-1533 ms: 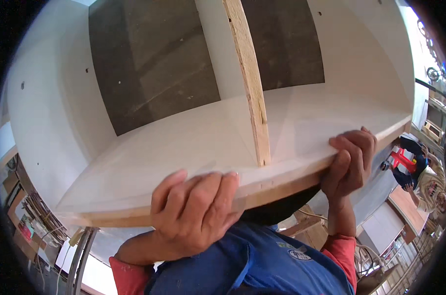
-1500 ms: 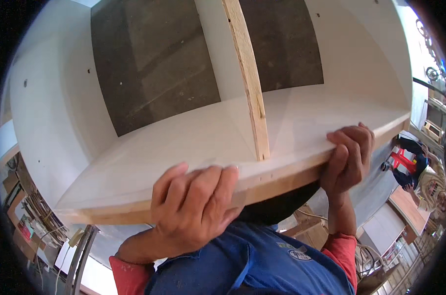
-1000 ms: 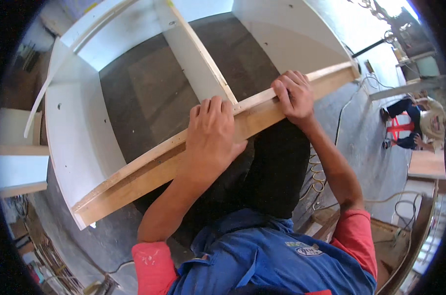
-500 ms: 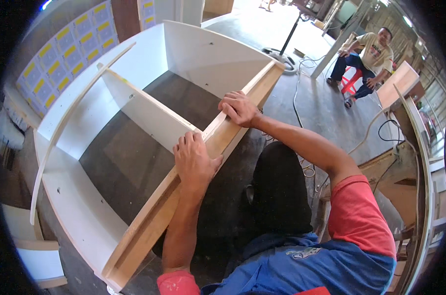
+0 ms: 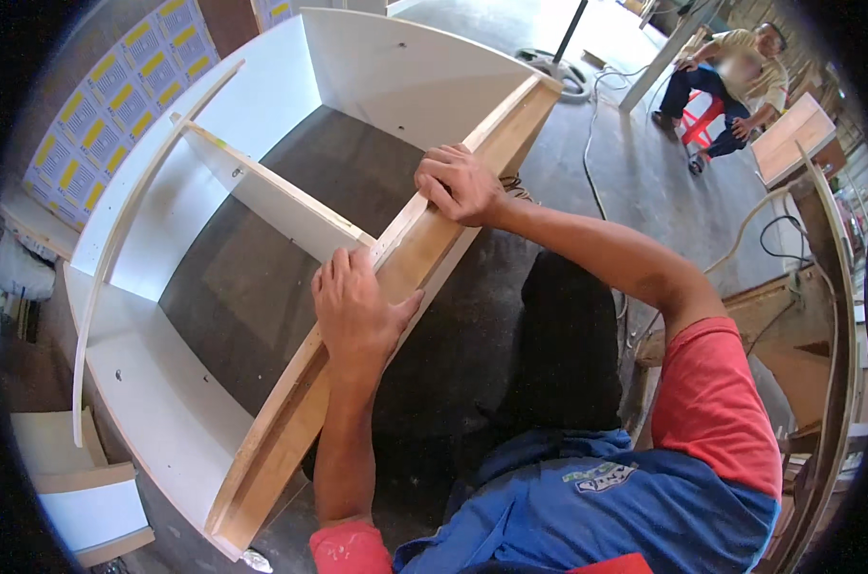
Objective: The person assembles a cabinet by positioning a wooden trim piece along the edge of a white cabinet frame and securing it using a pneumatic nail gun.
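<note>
A large white box-shaped cabinet frame [image 5: 395, 72] lies on the floor in front of me, with a divider [image 5: 276, 196] across its middle. Along its near side runs a bare wooden edge [image 5: 271, 459]. My left hand [image 5: 357, 311] is closed over this edge, just on the near side of where the divider meets it, thumb toward the right. Farther along, my right hand [image 5: 461, 185] grips the same edge with bent fingers. Over the frame's far left side lies a thin curved wooden strip [image 5: 128, 222], touched by neither hand.
On a red stool [image 5: 703, 120] at the far right sits a person [image 5: 730, 81]. A cable [image 5: 592, 148] trails over the floor. A wooden structure [image 5: 816, 306] stands on my right. Board pieces [image 5: 89, 497] lie at the lower left, and a patterned sheet [image 5: 118, 96] is behind the frame.
The view has shifted a little, so the frame's far end appears higher and farther left. Both hands stay on the wooden edge in much the same grip.
</note>
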`<state>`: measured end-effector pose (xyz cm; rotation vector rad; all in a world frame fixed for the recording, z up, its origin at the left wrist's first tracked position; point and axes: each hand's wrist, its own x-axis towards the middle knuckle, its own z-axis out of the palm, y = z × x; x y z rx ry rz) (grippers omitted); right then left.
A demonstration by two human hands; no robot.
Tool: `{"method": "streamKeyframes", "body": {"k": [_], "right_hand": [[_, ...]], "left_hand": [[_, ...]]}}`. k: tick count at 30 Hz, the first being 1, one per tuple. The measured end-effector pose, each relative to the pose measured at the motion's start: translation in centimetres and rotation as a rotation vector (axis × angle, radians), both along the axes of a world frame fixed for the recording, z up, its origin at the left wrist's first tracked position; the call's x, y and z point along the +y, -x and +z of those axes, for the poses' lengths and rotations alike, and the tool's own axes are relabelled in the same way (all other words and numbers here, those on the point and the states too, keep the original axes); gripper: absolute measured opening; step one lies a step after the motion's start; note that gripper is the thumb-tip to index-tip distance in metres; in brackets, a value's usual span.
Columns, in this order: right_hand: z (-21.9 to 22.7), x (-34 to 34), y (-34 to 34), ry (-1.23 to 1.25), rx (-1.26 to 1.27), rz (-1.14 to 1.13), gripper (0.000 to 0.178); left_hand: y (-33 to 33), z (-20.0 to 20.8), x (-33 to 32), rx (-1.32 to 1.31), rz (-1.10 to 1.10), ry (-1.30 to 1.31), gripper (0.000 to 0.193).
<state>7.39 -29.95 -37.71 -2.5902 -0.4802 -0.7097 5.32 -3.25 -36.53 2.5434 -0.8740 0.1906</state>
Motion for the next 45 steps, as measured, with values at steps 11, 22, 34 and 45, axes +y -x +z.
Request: {"method": "streamKeyframes", "body": {"k": [11,22,34,45], "right_hand": [[-1.0,-1.0,-0.5,-0.074,-0.099,0.133,0.014],[-0.9,-1.8,-0.8,-0.116,0.058,0.346,0.034],[-1.3,-3.2,-0.7,-0.262,0.087,0.445,0.041],[0.6,-5.3,-2.3,-0.204,-0.077,0.335,0.023]], "left_hand": [[0.9,3.3,-7.6,0.045,0.037,-0.075,0.090],[-0.2,4.5,-13.5,0.122,0.321,-0.136,0.061],[0.1,3.7,-14.7,0.165,0.413,-0.157,0.067],[-0.5,4.3,-13.8,0.149,0.318,-0.132,0.070]]}}
